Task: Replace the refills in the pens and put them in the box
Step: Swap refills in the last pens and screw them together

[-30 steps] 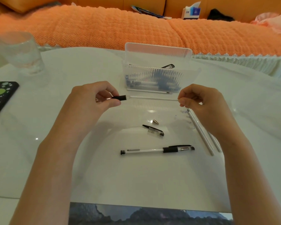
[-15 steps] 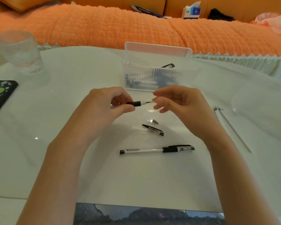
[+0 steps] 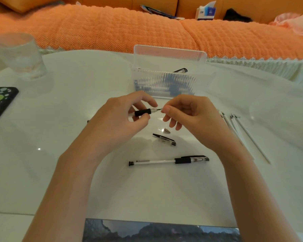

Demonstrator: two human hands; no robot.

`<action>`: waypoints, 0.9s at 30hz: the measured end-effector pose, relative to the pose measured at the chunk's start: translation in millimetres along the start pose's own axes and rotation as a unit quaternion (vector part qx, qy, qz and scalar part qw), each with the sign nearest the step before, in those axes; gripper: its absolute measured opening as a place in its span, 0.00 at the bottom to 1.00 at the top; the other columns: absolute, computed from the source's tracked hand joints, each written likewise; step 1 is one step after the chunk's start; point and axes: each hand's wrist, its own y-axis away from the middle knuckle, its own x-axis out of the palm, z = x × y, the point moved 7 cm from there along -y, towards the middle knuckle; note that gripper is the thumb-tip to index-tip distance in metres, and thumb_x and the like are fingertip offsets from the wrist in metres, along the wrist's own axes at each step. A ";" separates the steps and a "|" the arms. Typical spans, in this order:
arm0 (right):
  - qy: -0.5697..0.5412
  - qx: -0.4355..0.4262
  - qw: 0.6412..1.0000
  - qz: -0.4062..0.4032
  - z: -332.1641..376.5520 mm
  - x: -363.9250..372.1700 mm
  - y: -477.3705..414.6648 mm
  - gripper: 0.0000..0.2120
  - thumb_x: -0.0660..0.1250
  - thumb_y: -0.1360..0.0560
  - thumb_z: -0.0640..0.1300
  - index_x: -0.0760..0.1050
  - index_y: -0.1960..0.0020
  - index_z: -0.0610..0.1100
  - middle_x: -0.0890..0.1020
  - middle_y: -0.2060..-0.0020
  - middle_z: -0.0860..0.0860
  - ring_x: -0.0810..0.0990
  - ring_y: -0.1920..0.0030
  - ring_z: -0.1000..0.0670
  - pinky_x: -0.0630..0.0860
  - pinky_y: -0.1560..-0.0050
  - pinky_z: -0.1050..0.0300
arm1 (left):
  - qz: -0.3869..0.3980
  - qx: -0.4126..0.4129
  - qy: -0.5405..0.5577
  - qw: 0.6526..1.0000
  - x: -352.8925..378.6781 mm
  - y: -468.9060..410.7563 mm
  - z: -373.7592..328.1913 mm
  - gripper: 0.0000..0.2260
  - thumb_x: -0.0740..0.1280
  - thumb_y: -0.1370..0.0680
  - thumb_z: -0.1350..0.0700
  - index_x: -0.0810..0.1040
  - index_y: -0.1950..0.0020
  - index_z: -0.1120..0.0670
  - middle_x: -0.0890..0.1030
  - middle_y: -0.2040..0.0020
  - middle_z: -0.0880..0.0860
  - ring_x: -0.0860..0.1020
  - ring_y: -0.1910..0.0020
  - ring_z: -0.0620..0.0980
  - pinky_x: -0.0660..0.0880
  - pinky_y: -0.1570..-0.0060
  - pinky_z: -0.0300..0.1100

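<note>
Pushed nearly home since before, the refill [image 3: 159, 110] sits in the barrel [image 3: 142, 112] clasped by the left grip [image 3: 119, 117], its tip seemingly pinched by the right grip [image 3: 191, 116]; cone [image 3: 166, 130], cap [image 3: 164, 139] and another pen [image 3: 168, 160] remain on the counter [image 3: 73, 123], some pens [image 3: 180, 70] already in the far box [image 3: 170, 50].

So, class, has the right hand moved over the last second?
Yes. The right hand has moved left along the box front, from its right end to its middle, closing on the pen in the left hand.
</note>
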 end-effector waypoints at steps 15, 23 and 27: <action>-0.020 -0.028 0.999 -0.030 5.5 -8.1 0.7 0.02 0.70 0.27 0.37 0.80 0.58 0.43 0.82 0.68 0.52 0.77 0.69 0.57 0.75 0.66 0.64 | -0.038 0.015 -0.002 0.999 -0.8 -1.3 -5.1 0.04 0.66 0.25 0.46 0.78 0.57 0.43 0.82 0.63 0.40 0.78 0.59 0.40 0.75 0.57 0.44; 0.212 0.053 0.975 -0.041 -26.4 -30.3 3.2 0.04 0.71 0.28 0.40 0.81 0.59 0.49 0.76 0.66 0.58 0.72 0.66 0.57 0.67 0.64 0.67 | -0.041 -0.015 0.002 0.999 -3.9 -2.6 8.0 0.03 0.67 0.25 0.47 0.78 0.58 0.43 0.81 0.62 0.39 0.77 0.60 0.40 0.73 0.59 0.43; 0.276 0.064 0.959 -0.008 -33.1 -25.8 1.4 0.07 0.69 0.27 0.38 0.82 0.56 0.48 0.73 0.66 0.59 0.70 0.66 0.58 0.64 0.64 0.69 | -0.029 -0.021 -0.008 0.999 -1.3 -2.4 8.4 0.02 0.67 0.25 0.47 0.78 0.57 0.42 0.81 0.62 0.40 0.77 0.59 0.39 0.68 0.62 0.40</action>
